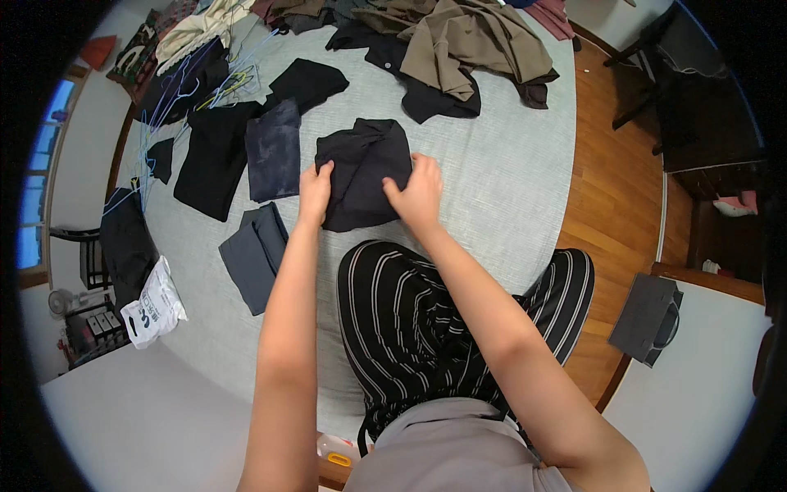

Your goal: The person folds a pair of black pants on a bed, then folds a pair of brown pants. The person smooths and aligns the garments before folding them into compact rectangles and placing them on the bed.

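Note:
A dark, nearly black garment (361, 184), folded into a rough rectangle with a loose flap on top, lies on the pale bed cover in front of me. Its exact kind cannot be made out. My left hand (315, 194) is closed on its left edge, thumb on top. At the right edge, my right hand (420, 195) grips the cloth with the thumb over it; the fingertips are partly hidden. Just left of it lie a folded dark blue piece (275, 152) and a folded grey garment (253, 256).
More folded black clothes (215, 160) lie farther left, beside tangled blue hangers (176, 90). A heap with a brown garment (475, 45) covers the far side. A white plastic bag (154, 307) sits at the left edge. Wooden floor (602, 189) runs along the right.

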`<state>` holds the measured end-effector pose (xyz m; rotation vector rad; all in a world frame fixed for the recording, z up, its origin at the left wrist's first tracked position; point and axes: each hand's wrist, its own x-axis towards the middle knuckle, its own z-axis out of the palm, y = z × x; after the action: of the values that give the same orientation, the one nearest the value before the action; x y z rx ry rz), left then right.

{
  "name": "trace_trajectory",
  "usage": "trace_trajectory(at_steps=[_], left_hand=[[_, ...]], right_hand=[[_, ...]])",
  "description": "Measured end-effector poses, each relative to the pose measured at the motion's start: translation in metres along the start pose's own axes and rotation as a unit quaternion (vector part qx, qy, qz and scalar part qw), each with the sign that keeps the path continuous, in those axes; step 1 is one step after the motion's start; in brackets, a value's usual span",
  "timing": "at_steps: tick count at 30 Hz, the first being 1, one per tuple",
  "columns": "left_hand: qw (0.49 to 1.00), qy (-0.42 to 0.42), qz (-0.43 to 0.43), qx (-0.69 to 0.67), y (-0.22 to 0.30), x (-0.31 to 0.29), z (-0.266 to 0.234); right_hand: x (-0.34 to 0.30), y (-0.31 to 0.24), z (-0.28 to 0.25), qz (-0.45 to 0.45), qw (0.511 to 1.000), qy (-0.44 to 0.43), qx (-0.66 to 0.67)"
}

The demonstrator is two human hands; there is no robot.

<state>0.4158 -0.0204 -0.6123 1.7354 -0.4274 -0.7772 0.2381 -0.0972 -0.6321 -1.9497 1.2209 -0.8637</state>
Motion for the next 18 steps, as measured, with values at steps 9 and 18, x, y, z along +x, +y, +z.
trace_trajectory(at_steps=[9,18], left_hand=[[0.983,-0.123,0.058,0.126,0.001,0.022,0.011],[0.987,-0.14,0.002,0.073,0.032,0.019,0.018]], right_hand=[[-0.002,-0.021,0.027,-0.246,0.92,-0.222,-0.211],[-0.009,0.013,0.027,-0.24,0.964,-0.108,0.033]])
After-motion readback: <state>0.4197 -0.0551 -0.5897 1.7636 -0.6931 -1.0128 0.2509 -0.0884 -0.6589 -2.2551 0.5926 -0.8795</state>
